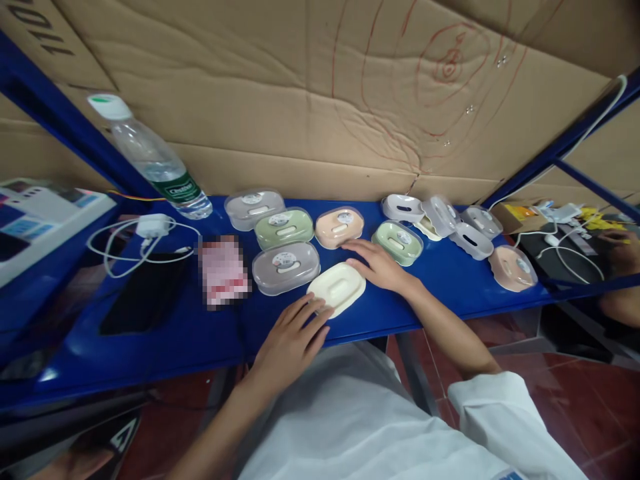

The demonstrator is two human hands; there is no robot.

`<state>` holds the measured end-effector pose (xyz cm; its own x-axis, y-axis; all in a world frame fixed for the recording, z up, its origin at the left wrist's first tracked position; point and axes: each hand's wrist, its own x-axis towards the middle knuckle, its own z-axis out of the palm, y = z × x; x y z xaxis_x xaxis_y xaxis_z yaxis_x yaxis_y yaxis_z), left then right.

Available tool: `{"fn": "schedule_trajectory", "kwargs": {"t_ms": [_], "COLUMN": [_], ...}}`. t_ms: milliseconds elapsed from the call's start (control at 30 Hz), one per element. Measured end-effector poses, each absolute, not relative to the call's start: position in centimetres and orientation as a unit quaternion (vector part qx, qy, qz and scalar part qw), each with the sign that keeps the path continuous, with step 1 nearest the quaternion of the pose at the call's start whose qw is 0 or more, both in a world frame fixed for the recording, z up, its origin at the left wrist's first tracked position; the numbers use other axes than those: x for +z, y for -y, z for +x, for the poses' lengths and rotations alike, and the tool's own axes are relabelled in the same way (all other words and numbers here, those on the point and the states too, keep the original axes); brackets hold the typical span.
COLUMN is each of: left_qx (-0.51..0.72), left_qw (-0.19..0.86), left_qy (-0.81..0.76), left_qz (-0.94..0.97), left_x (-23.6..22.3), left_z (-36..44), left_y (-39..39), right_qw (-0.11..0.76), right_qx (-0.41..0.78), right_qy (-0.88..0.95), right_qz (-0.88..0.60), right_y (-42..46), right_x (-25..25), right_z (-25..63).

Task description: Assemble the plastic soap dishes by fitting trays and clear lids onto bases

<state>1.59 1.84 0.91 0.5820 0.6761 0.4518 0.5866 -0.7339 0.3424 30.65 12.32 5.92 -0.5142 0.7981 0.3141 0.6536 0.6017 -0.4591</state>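
A cream oval soap dish (343,288) lies on the blue table near its front edge, between my hands. The fingers of my left hand (293,333) are spread and rest on its left rim. At its upper right edge is my right hand (383,267), thumb by the rim and fingers stretched toward the peach soap box (340,228); whether they touch that box I cannot tell. A grey soap box (286,268) with a clear lid and label sits just left of the cream dish. Right of my right hand is a green soap box (399,242).
Further back stand another green soap box (284,229) and a grey one (254,208). Several grey dish parts (470,240) and a peach box (513,268) lie right. Leftward are a water bottle (160,167), a charger (153,227), a pink pack (223,272) and a dark phone-like slab (143,293).
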Motion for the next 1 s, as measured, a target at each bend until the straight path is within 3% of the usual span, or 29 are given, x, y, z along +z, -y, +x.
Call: {"fn": "schedule_trajectory", "kwargs": {"t_ms": [267,567,700,1000], "left_qx": [0.297,0.332,0.337,0.329], "left_qw": [0.085,0.089,0.083,0.088], "left_qy": [-0.357,-0.348,-0.345,-0.341], "left_qz": [0.882,0.872,0.872,0.876], "left_x": [0.8,0.6,0.8,1.3], "left_z": [1.5,1.5,1.5,1.7], "left_y": [-1.7,-2.0,-2.0,-2.0], "right_qw": [0.255,0.209,0.235,0.208], "right_qx": [-0.140,-0.070,-0.039,-0.113], "right_qy": [0.706,0.760,0.785,0.678], "right_qz": [-0.645,-0.612,-0.572,-0.695], "right_y": [-6.4,-10.3,-15.3,-20.7], "right_x": [5.6,5.3,5.8,4.0], "right_z": [37.4,38.7,38.5,42.2]}}
